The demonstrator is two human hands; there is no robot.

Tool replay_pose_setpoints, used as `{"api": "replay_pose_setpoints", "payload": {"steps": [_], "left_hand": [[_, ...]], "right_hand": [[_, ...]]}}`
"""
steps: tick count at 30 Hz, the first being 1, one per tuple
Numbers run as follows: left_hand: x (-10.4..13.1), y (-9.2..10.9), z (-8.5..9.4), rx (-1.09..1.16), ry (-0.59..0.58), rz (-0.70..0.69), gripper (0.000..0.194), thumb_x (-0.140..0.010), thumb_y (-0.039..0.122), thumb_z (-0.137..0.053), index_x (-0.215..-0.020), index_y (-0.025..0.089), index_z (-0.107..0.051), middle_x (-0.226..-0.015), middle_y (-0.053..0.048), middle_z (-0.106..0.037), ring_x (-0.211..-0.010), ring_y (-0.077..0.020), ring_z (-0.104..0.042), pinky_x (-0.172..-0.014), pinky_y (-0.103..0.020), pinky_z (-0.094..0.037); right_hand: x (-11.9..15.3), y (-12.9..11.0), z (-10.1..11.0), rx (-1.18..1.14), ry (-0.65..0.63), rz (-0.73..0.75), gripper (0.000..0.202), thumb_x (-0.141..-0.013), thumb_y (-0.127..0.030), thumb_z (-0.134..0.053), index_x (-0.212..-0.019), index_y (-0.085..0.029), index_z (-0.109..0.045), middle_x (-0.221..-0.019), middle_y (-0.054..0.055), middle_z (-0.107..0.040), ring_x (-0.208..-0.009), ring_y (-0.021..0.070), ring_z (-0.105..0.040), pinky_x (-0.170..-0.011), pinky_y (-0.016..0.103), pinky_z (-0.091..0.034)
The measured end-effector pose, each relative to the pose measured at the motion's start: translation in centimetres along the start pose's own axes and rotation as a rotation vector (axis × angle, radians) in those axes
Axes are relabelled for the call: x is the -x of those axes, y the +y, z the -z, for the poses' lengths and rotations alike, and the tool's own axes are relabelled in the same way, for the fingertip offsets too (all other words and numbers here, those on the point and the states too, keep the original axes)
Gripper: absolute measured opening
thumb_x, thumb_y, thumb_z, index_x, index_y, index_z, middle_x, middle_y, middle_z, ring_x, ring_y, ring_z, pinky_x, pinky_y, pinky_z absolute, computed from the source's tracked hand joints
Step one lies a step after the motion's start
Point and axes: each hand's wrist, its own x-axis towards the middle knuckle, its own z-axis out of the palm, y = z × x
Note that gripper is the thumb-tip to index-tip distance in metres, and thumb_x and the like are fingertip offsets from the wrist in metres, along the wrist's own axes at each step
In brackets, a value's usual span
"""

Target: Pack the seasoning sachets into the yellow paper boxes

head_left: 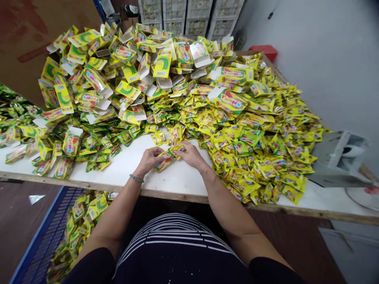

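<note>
On the white tabletop near its front edge, a small yellow, green and red candy box (166,161) lies tilted between my two hands. My left hand (150,160), with a bracelet at the wrist, is closed on the box's left part. At the box's right end, my right hand (192,155) has its fingers closed on what looks like a yellow candy packet (179,150); the fingers partly hide it. Just beyond my hands lie loose yellow packets (175,133). To the right spreads a large heap of yellow packets (254,154).
Empty-looking boxes with open flaps (127,67) are piled at the back. Green packets (91,142) lie to the left. Below the table, a blue crate (44,232) holds filled-looking boxes (85,221). A grey metal device (334,157) stands at right; white crates (174,15) are behind.
</note>
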Motion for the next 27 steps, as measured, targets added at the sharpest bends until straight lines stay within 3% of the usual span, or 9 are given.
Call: {"api": "replay_pose_setpoints", "payload": {"steps": [5, 9, 16, 23, 27], "left_hand": [[-0.1, 0.0, -0.3, -0.102, 0.004, -0.035, 0.041, -0.055, 0.040, -0.088, -0.084, 0.015, -0.073, -0.069, 0.000, -0.068, -0.060, -0.0129, -0.059, -0.054, -0.024, -0.046], [-0.3, -0.4, -0.8, 0.025, -0.064, -0.024, 0.044, -0.054, 0.036, -0.089, -0.090, 0.016, -0.074, -0.079, 0.000, -0.072, -0.066, -0.0133, -0.063, -0.063, -0.024, -0.050], [0.3, 0.2, -0.5, 0.123, -0.102, 0.120, 0.049, -0.050, 0.032, -0.092, -0.091, 0.013, -0.074, -0.076, -0.003, -0.074, -0.061, -0.0137, -0.064, -0.059, -0.024, -0.050], [0.5, 0.6, -0.5, 0.138, -0.106, 0.105, 0.046, -0.048, 0.030, -0.092, -0.087, 0.013, -0.074, -0.076, -0.003, -0.075, -0.061, -0.0145, -0.066, -0.059, -0.024, -0.051], [0.4, 0.5, -0.5, 0.152, -0.096, 0.110, 0.045, -0.051, 0.031, -0.092, -0.089, 0.014, -0.074, -0.075, -0.003, -0.075, -0.061, -0.0142, -0.066, -0.059, -0.024, -0.051]], "right_hand": [[-0.3, -0.5, -1.0, 0.023, 0.133, -0.014, 0.021, -0.079, -0.030, -0.071, -0.098, -0.022, -0.074, -0.100, 0.006, -0.071, -0.094, 0.0224, -0.065, -0.089, 0.036, -0.050], [-0.2, -0.8, -2.3, 0.004, 0.220, -0.010, 0.026, -0.078, -0.035, -0.073, -0.100, -0.021, -0.073, -0.102, 0.007, -0.072, -0.095, 0.0231, -0.065, -0.087, 0.035, -0.050], [0.2, -0.8, -2.0, -0.052, 0.127, -0.018, 0.033, -0.080, -0.041, -0.068, -0.103, -0.018, -0.072, -0.104, 0.010, -0.070, -0.090, 0.0224, -0.065, -0.077, 0.032, -0.051], [0.7, -1.3, -2.0, 0.040, 0.112, -0.037, 0.015, -0.074, -0.027, -0.070, -0.087, -0.020, -0.073, -0.090, 0.005, -0.072, -0.090, 0.0219, -0.066, -0.081, 0.031, -0.050], [0.9, -1.3, -1.3, -0.151, 0.060, -0.115, 0.030, -0.078, -0.036, -0.067, -0.103, -0.021, -0.070, -0.087, 0.003, -0.073, -0.082, 0.0203, -0.068, -0.076, 0.031, -0.051]]}}
